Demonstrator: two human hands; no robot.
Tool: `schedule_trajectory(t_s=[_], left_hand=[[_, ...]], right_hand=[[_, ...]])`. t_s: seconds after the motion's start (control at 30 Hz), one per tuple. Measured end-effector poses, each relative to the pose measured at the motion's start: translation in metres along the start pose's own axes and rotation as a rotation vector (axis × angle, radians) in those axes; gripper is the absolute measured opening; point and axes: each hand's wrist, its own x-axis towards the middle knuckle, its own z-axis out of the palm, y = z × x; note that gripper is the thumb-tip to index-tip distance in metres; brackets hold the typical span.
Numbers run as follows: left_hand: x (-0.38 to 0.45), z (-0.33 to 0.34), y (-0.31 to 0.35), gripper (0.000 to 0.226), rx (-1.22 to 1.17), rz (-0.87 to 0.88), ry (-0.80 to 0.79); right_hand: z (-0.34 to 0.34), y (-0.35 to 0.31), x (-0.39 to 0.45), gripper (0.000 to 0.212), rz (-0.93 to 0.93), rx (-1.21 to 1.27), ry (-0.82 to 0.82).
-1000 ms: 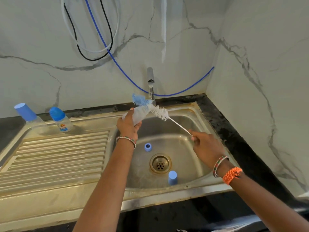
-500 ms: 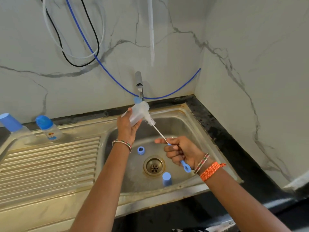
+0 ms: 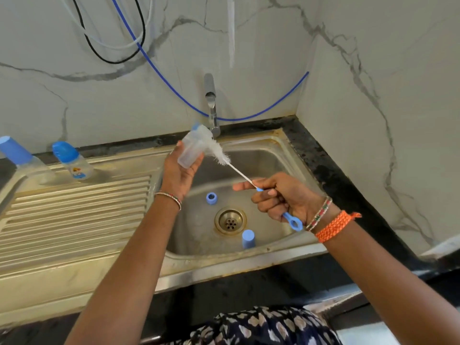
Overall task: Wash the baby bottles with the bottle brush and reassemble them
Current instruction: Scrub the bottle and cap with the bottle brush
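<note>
Brush (image 3: 225,159) head half hidden inside bottle (image 3: 191,150)

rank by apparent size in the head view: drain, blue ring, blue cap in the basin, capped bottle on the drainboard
1. capped bottle
2. drain
3. blue cap and blue ring: look about alike, and the cap is nearer the camera, so unranked.

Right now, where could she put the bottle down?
The ribbed draining board is bare in front of the two capped bottles. The basin floor is crowded: a blue ring, the drain and a blue cap.
</note>
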Motion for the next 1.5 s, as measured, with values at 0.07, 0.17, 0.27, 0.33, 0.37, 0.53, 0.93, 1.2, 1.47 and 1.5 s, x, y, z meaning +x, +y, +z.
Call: schedule_trajectory(t_s=[0.07, 0.17, 0.27, 0.33, 0.37, 0.53, 0.93, 1.2, 1.47, 1.5], left_hand=[[-0.006, -0.001, -0.001, 0.024, 0.037, -0.045, -0.060], [-0.017, 0.004, -0.012, 0.029, 0.020, -0.084, -0.119], [-0.011, 0.001, -0.005, 0.023, -0.052, 0.039, -0.025], [-0.002, -0.008, 0.005, 0.021, -0.041, 0.067, -0.001], [-0.001, -0.011, 0.007, 0.026, -0.003, 0.052, -0.042], [-0.008, -0.009, -0.006, 0.028, 0.308, 0.089, -0.119], [-0.006, -0.017, -0.017, 0.033, 0.415, 0.314, 0.218], [-0.032, 0.014, -0.061, 0.054, 0.476, 0.120, 0.001], [-0.005, -0.018, -0.017, 0.025, 0.280, 0.214, 0.233], [-0.003, -0.018, -0.016, 0.029, 0.305, 0.214, 0.228]], right_hand=[[-0.002, -0.003, -0.004, 0.042, 0.002, 0.000, 0.004], [0.000, -0.013, 0.002, 0.039, -0.008, 0.009, 0.012], [0.003, -0.017, 0.000, 0.037, -0.006, -0.059, 0.014], [0.002, -0.015, -0.005, 0.038, 0.006, -0.092, 0.015], [0.001, -0.015, -0.006, 0.038, 0.007, -0.088, 0.019], [0.004, -0.017, 0.003, 0.038, 0.029, -0.046, 0.034], [0.006, -0.015, 0.001, 0.038, 0.028, -0.160, 0.075], [0.035, -0.037, 0.002, 0.035, -0.240, -0.553, 0.232], [-0.007, -0.004, 0.003, 0.049, -0.627, -1.383, 0.825], [-0.005, -0.001, 0.002, 0.050, -0.638, -1.408, 0.833]])
